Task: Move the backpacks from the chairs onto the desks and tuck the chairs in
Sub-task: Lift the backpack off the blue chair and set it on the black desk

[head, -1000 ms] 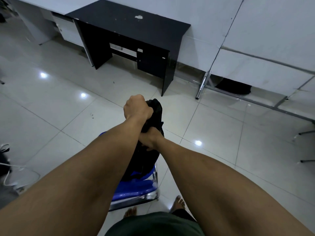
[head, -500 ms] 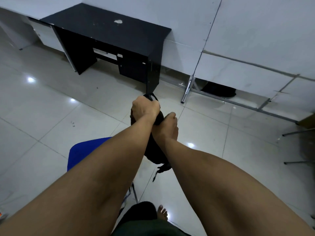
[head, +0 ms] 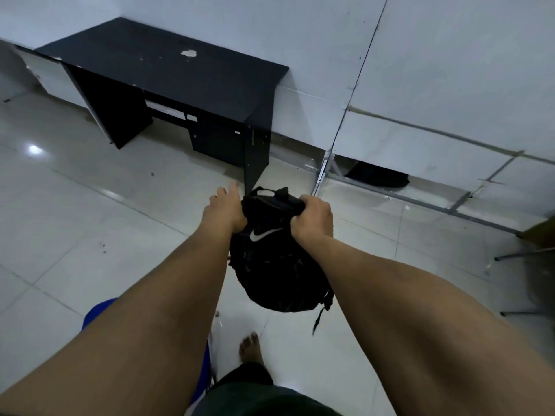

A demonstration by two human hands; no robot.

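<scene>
You have the black backpack point(head: 277, 259) off the floor and hanging in the air in front of you, short of the black desk point(head: 168, 73) and nearer to you than its right-hand side panel. Your right hand point(head: 313, 220) is closed in a fist on the top right of the backpack, bunching the fabric by the carry handle, which sticks up between your two hands. Your left hand point(head: 223, 210) lies against the top left of the backpack with the fingers stretched out toward the desk rather than curled; the palm side is hidden, so you cannot tell whether it grips anything or only steadies the load. A white swoosh logo shows on the face of the backpack turned up toward you, and a loose strap dangles from its lower right edge. The desk stands against the white wall point(head: 330, 40), its top bare but for a white chipped patch near the back. The blue chair point(head: 99, 310) is on the near side of the desk, well apart from it, mostly hidden under your left forearm. Your bare foot point(head: 250, 346) is on the pale floor tiles point(head: 90, 223), below the backpack. To the right of the desk, a dark bundle point(head: 377, 177) lies under the bottom edge of a wall panel.
</scene>
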